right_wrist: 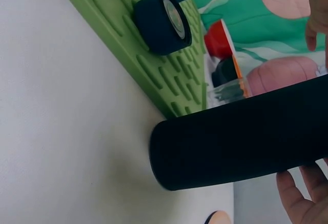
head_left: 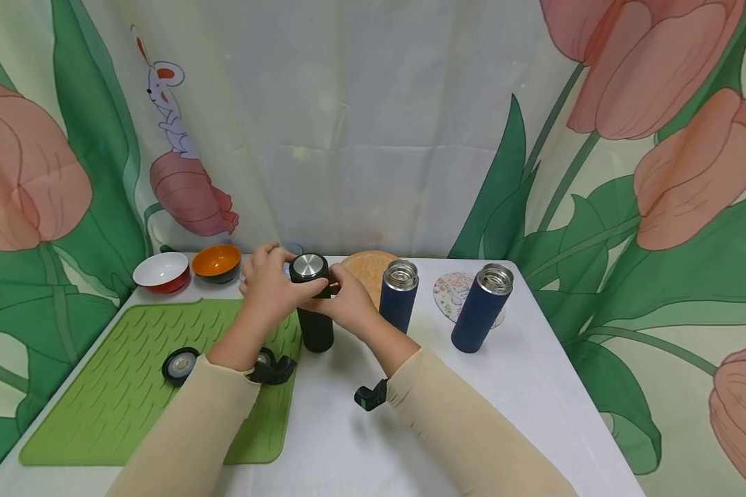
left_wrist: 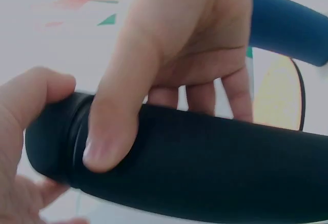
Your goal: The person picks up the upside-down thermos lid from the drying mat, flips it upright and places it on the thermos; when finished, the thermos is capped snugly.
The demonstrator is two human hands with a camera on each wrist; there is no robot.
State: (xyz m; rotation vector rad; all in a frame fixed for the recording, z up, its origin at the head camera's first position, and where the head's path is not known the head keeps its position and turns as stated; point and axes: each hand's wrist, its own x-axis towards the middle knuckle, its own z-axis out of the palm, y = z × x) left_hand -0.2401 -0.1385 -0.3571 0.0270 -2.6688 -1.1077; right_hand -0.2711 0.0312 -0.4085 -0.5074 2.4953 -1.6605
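Both hands hold a black vacuum flask [head_left: 316, 330] upright near the right edge of the green mat. My left hand [head_left: 272, 283] grips its black lid [head_left: 309, 266], which has a brushed metal top. Just below the lid, my right hand [head_left: 348, 304] holds the flask's body, with the thumb lying across it in the left wrist view. The flask's base [right_wrist: 166, 155] is close to the tabletop; I cannot tell whether it touches. Two navy flasks, one upright [head_left: 399, 297] and one farther right [head_left: 481, 310], have no lids on, their steel mouths showing.
On the green ridged mat [head_left: 130, 407] lie two dark lids, one in plain sight [head_left: 180, 366] and one [right_wrist: 163, 23] partly hidden by the left wrist in the head view. A red-white bowl [head_left: 162, 270], an orange bowl [head_left: 216, 262], a round board [head_left: 369, 269] and a patterned disc [head_left: 449, 293] are behind.
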